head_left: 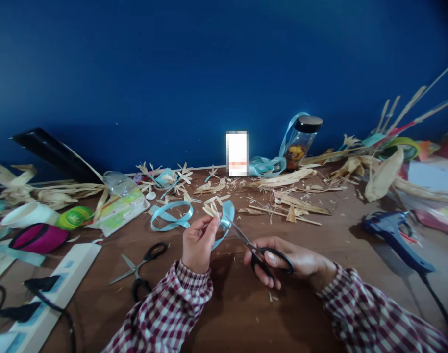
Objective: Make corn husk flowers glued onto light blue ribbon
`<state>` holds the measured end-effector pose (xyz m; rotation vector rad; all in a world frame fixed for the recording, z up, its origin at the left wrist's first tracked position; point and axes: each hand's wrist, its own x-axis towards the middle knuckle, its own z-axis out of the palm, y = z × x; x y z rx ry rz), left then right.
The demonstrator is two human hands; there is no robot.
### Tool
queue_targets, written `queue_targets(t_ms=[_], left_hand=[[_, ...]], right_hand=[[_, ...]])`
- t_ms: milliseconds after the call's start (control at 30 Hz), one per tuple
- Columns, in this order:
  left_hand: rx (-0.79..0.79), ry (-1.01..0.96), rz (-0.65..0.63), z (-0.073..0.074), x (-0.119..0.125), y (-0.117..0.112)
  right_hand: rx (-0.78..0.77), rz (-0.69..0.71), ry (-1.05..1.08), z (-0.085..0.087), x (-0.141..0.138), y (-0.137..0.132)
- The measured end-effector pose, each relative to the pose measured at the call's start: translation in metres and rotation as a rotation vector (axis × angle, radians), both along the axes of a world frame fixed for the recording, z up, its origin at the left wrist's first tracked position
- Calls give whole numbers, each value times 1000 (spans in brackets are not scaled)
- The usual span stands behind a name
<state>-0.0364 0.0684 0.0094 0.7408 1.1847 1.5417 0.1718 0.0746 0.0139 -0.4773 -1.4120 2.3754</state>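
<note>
Pinched in the fingers of my left hand [199,241] is a small pale corn-husk flower [211,208], with a light-blue ribbon [227,212] right beside it. The ribbon's lower end hangs below my fingertips. My right hand [283,257] grips black-handled scissors [259,252], fingers through the loops. Their blades point up and left and reach the ribbon; whether they are closed on it I cannot make out. Behind my left hand lies a loop of blue ribbon [172,215] on the brown table [231,304].
Left of my hands lies a second pair of scissors [137,269], beside a white power strip [75,262] with plugs and cables. A blue glue gun [396,240] stands on the right. Husk scraps [290,177], a ribbon bundle [266,166] and a black-lidded jar [304,142] line the blue wall.
</note>
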Motion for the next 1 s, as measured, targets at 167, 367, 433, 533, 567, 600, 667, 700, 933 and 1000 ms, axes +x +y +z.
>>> queue_targets(t_ms=[167,367,433,533,567,600,667,700,933,1000], left_hand=[[30,-119,-1,6,2,1],[-126,-266,-64,11,1,2],[-147,-273,-76,10,1,1],[-178,-257,-95,9,1,0],[-190,-248,-101,9,1,0],[-203,-240,-107,10,2,-1],[-232,-224,-118,10,2,-1],[-245,-218,-122,10,2,-1],[-274,-203,-149,14,3,1],[-279,-210,-160,14,2,0]], right_hand=[[57,6,-49,0,-1,1],[188,-81,-199,2,-7,-3],[335,-134,-281,3,-10,-5],[636,-206,-425,5,-13,-6],[718,-224,-462,6,-14,-6],[783,-240,-490,7,-14,-6],[866,-259,-530,8,-15,-6],[891,-263,-545,8,-15,-6],[1005,-281,-630,7,-14,-6],[1034,-279,-642,6,-13,-6]])
